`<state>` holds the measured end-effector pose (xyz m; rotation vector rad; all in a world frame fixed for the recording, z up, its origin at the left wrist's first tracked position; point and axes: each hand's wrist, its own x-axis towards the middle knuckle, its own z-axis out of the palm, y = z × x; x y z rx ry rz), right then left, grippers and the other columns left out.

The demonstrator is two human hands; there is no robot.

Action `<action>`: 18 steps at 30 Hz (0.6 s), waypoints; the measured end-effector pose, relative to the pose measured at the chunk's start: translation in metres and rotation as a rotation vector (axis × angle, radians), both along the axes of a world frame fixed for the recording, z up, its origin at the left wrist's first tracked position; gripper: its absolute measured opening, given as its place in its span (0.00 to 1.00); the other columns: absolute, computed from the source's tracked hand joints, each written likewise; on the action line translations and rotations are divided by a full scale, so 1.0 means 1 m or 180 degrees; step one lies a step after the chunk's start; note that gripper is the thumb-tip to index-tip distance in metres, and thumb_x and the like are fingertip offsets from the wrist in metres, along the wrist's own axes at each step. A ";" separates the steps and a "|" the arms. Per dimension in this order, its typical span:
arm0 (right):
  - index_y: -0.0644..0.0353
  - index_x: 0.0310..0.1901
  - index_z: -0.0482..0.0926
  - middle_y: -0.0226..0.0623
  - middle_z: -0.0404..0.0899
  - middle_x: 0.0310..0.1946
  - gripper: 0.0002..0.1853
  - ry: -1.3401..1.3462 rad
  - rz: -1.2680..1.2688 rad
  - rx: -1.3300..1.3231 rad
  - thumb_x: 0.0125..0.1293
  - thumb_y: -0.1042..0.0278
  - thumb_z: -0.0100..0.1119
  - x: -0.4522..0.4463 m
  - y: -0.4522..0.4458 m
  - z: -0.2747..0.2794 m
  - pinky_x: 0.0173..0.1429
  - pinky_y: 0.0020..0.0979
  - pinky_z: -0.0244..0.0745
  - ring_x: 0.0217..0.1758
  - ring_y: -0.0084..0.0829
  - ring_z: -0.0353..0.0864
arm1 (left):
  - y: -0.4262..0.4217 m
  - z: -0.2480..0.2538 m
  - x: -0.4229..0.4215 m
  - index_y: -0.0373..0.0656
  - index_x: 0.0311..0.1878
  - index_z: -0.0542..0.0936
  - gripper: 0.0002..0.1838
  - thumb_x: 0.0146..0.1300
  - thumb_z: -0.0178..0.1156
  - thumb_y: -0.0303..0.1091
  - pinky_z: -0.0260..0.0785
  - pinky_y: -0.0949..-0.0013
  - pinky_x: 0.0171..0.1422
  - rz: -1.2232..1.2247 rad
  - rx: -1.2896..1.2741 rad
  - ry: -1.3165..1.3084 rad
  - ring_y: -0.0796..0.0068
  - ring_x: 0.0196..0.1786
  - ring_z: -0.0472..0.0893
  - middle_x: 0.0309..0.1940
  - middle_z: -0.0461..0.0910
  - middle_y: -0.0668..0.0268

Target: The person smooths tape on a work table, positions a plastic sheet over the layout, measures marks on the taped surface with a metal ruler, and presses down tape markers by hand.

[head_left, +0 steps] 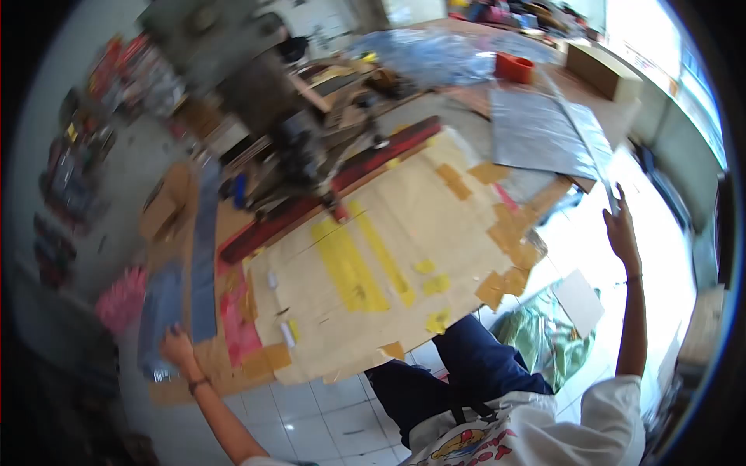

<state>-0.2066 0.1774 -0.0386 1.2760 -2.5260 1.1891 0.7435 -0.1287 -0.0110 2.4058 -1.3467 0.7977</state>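
Note:
My left hand (179, 349) is at the table's left end, its fingers curled on the edge of a bluish clear plastic sheet (161, 311). My right hand (622, 233) is raised off the right side, closed round the lower end of a long thin grey strip (579, 128). That strip slants up and away over a silvery plastic sheet (532, 132). Between the hands lies a beige covered board (311, 287) with yellow and brown tape. A long red bar (276, 225) crosses its far edge, under a dark machine head (299, 147).
A blue-grey strip (205, 256) and a cardboard piece (167, 202) lie at the left. Farther back are clear plastic wrap (431, 58), an orange tape roll (514, 68) and a cardboard box (602, 70). A green bag (544, 334) stands on the floor below the table's right side.

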 end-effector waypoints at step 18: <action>0.62 0.56 0.73 0.33 0.72 0.19 0.17 -0.0288 -0.0756 -0.0562 0.76 0.58 0.56 0.017 0.001 -0.069 0.29 0.35 0.63 0.21 0.25 0.68 | 0.074 0.017 -0.095 0.38 0.49 0.80 0.10 0.70 0.59 0.33 0.68 0.56 0.64 -0.2198 -0.0195 0.0684 0.51 0.57 0.78 0.53 0.79 0.53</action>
